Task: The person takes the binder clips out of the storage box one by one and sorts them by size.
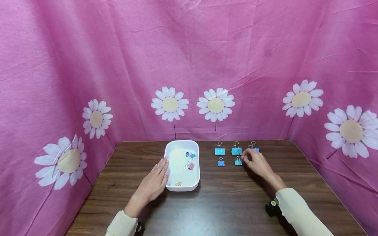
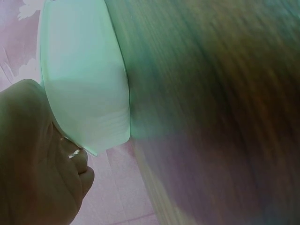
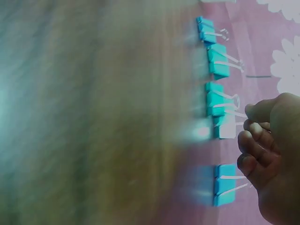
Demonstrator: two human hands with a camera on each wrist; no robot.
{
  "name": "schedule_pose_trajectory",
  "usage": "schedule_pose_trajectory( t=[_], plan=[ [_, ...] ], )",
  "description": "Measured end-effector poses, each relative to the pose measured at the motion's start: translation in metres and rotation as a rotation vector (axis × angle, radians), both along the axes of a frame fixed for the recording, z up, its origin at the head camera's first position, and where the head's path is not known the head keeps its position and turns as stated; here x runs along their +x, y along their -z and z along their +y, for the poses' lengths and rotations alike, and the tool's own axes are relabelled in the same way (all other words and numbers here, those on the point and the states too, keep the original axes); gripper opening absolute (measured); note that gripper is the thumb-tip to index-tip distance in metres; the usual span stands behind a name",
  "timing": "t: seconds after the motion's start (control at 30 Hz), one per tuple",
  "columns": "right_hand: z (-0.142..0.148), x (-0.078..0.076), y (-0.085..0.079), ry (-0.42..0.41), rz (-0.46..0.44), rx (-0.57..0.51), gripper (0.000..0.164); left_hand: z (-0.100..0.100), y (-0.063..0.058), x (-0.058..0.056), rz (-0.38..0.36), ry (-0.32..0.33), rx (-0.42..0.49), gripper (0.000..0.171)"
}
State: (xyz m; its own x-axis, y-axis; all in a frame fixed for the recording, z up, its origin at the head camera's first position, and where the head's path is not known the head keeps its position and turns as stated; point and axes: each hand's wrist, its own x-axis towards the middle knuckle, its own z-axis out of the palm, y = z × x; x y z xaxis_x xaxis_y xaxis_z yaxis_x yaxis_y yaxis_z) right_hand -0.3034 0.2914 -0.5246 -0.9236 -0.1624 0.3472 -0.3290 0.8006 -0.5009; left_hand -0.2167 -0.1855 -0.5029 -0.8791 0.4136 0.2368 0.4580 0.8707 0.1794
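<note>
My left hand (image 1: 153,179) lies with straight fingers against the left rim of a white tray (image 1: 182,189). Inside the tray are a pink binder clip (image 1: 191,166), a teal one (image 1: 193,155), a dark blue one (image 1: 187,154) and a yellow one (image 1: 178,183). My right hand (image 1: 258,164) has bent fingers, thumb and index close together, just right of a small teal binder clip (image 1: 238,162). Whether they touch or pinch anything is unclear. Beyond stand two large teal clips (image 1: 220,151) and a large blue clip (image 3: 225,185), partly covered by the hand in the head view.
A small blue binder clip (image 1: 220,163) stands left of the small teal one. The brown wooden table (image 1: 206,213) ends at a pink curtain (image 1: 189,65) printed with white daisies. A black wrist device (image 1: 271,207) sits at the right sleeve (image 1: 301,209).
</note>
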Motion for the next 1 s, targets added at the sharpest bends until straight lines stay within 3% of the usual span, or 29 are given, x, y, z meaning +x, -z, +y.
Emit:
schedule_pose_trajectory(
  t=[0.47,0.73,1.0],
  plan=[
    [-0.057,-0.012,-0.039,-0.166,-0.015,0.061,0.004,0.000,0.001,-0.002,-0.040,-0.002,0.008,0.057],
    [-0.085,-0.022,-0.057,-0.255,0.065,0.166,0.007,0.001,0.000,-0.002,-0.056,-0.014,-0.002,0.057],
    [-0.114,-0.023,-0.075,-0.331,0.065,0.231,0.006,0.001,0.001,-0.002,-0.052,-0.021,-0.008,0.057]
  ],
)
